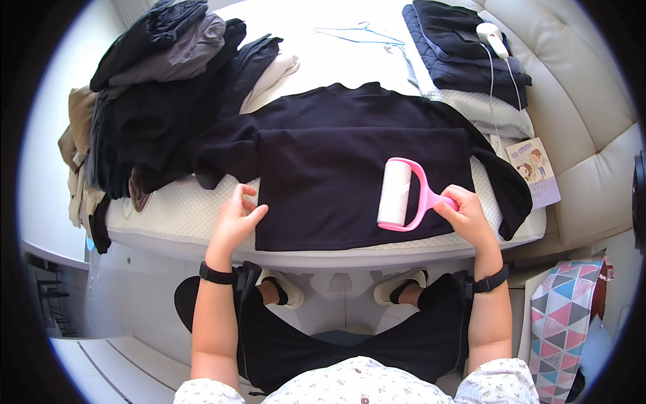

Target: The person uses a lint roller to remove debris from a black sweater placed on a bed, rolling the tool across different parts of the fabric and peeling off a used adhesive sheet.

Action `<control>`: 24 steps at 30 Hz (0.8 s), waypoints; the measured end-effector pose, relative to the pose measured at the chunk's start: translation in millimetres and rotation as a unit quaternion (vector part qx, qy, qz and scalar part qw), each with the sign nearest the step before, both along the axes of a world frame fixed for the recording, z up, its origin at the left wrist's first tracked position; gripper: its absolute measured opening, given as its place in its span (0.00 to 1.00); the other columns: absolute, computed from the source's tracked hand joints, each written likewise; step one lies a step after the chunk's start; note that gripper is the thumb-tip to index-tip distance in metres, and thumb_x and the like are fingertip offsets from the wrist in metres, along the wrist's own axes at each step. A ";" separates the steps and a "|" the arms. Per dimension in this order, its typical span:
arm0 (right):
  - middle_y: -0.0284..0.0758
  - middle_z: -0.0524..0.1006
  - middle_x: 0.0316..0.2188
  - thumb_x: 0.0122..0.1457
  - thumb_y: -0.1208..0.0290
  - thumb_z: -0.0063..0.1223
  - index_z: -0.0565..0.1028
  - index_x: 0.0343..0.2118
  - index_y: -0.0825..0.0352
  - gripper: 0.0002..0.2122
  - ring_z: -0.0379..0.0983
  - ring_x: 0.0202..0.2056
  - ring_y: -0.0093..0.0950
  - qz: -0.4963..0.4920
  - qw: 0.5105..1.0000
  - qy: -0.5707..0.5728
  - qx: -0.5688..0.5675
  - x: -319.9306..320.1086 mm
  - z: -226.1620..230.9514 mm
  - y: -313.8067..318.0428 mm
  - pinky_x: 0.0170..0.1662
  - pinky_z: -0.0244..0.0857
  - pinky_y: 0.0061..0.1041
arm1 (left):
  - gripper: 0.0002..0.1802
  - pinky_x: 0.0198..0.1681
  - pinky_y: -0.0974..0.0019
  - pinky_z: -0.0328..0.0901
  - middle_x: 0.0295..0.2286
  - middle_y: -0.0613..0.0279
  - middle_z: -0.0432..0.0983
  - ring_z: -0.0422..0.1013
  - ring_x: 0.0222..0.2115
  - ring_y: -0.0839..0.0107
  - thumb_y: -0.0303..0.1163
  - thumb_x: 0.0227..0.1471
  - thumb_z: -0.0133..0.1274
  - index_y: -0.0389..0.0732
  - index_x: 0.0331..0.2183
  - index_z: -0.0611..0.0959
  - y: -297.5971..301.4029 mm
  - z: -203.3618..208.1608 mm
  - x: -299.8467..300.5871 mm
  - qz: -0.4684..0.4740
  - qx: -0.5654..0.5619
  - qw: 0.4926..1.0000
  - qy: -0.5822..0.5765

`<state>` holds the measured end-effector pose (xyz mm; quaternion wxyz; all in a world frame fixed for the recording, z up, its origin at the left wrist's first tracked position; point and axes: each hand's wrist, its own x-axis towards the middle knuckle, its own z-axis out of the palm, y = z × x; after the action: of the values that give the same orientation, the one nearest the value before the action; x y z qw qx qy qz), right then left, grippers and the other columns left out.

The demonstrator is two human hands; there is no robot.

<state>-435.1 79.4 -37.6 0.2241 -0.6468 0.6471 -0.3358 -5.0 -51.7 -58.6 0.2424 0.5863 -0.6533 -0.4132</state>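
Note:
A pink-framed lint roller [396, 193] with a white sheet roll is in my right hand [464, 214], its fingers wrapped round the pink handle. The roller is over the right part of a black long-sleeved top [323, 195], which lies spread on the bed; I cannot tell whether it touches the cloth. One sleeve stretches toward the left, the other hangs down at the right. My left hand [239, 217] is at the top's lower left edge, fingers apart and slightly curled, with nothing in it.
A tall heap of dark and beige clothes [161, 101] stands at the left. Folded dark garments [457, 47] lie at the back right, a white corded device [492, 40] on them. A booklet [535, 172] is beside the beige sofa [585, 135]. A blue hanger [360, 32] lies farther back.

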 end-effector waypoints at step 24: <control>0.37 0.73 0.17 0.52 0.52 0.64 0.71 0.27 0.62 0.18 0.73 0.21 0.39 0.134 0.983 0.102 -0.068 98.9 0.7 -12.4 0.29 0.65 0.34 | 0.20 0.47 0.64 0.69 0.40 0.58 0.76 0.75 0.41 0.71 0.35 0.61 0.53 0.38 0.51 0.68 35.2 17.9 -108.2 -0.122 0.046 0.949 0.285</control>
<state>-336.1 67.0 -36.9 0.1554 -0.7721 0.5497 -0.2785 -113.2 -16.5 -40.7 0.3391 0.3701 -0.6036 -0.6195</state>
